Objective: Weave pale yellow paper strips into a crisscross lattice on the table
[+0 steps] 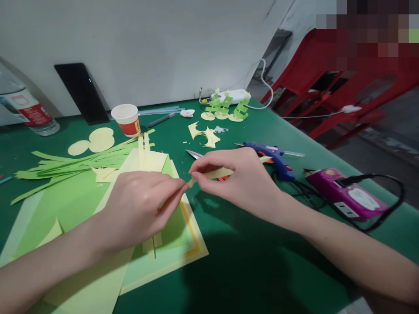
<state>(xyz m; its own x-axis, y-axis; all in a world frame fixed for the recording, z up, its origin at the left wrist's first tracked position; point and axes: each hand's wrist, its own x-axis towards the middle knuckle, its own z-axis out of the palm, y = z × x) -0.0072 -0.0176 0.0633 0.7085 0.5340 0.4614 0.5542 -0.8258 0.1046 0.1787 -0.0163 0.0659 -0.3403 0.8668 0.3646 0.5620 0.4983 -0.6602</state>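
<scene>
My left hand (140, 209) and my right hand (235, 174) meet over the green table (248, 261), both pinching one thin yellow paper strip (214, 173). The left fingertips grip its near end; the right fingers are closed along its length. A second pale strip hangs down under my left hand. Beneath the left hand lie stacked green and yellow paper sheets (176, 244). Scissors (195, 154) lie just behind my right hand.
A blue glue gun (271, 157) and a purple power bank (347, 196) with black cable lie at right. Cut green strips (65, 168), yellow circles (94, 141), a paper cup (127, 118), a phone (81, 91), a water bottle (29, 111) and small paper trees (225, 107) sit behind. Red chairs (343, 83) stand beyond the table.
</scene>
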